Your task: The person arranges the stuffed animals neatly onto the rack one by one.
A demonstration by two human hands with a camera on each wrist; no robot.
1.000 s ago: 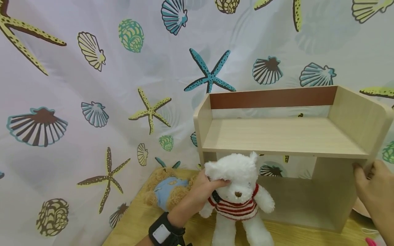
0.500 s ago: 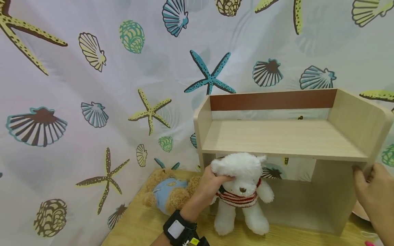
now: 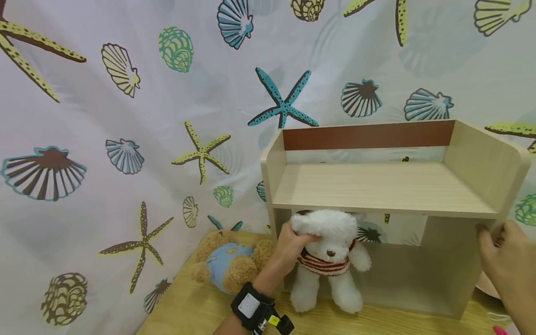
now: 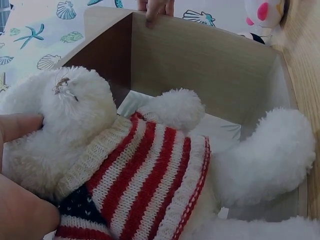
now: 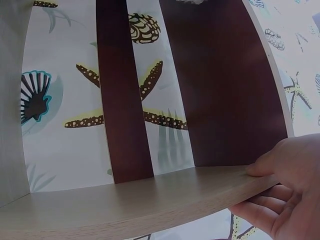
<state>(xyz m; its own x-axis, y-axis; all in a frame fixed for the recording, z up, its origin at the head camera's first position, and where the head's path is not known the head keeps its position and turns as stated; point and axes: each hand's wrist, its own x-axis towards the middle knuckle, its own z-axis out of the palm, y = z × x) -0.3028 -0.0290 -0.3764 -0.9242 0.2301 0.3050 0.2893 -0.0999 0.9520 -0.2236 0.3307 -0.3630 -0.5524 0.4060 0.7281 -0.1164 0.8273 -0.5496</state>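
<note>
A white teddy bear (image 3: 331, 242) in a red-and-white striped sweater stands upright at the lower opening of a wooden shelf unit (image 3: 385, 186). My left hand (image 3: 291, 249) grips the bear by the side of its head, thumb across the face. In the left wrist view, the sweater (image 4: 145, 180) shows a dark blue patch near the neck. My right hand (image 3: 504, 260) holds the front edge of the shelf unit's right side panel, thumb inside and fingers outside, as the right wrist view shows the hand (image 5: 285, 185) there too.
A brown teddy bear (image 3: 230, 260) in blue clothing lies on the wooden table (image 3: 180, 298), left of the shelf unit. Behind hangs a white curtain (image 3: 159, 107) printed with shells and starfish. A round pale thing (image 3: 487, 284) sits partly hidden behind the right panel.
My left hand has moved the white bear forward and slightly right, from in front of the shelf unit to its lower opening. My right hand keeps its hold on the panel.
</note>
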